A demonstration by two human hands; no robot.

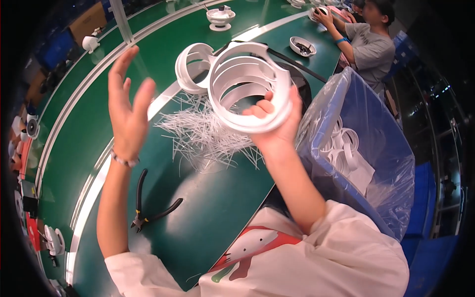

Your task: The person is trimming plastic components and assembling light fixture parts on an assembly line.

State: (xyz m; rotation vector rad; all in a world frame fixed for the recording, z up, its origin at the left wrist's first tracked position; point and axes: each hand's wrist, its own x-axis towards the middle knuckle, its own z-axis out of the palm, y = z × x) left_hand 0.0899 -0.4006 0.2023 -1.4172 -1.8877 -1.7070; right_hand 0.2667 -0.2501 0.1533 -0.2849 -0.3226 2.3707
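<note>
My right hand (279, 116) grips several nested white plastic rings (247, 124) by their lower right rim, its fingers curled into the opening. Raised on the left, my left hand (129, 106) holds nothing, with thumb and fingers apart. Another white ring-shaped part (182, 74) shows just left of the held rings; whether it touches them I cannot tell. Below them a loose heap of thin white plastic strips (203, 131) covers part of the green table (213, 193). Black-handled cutting pliers (140, 219) lie with handles spread, near my left forearm.
At my right stands a blue bin (386, 128) lined with clear plastic, holding white rings (349, 148). A white bowl of dark pieces (303, 47) sits farther back, near a co-worker (371, 44) handling a white part. The green conveyor (74, 148) curves along the left, carrying white parts.
</note>
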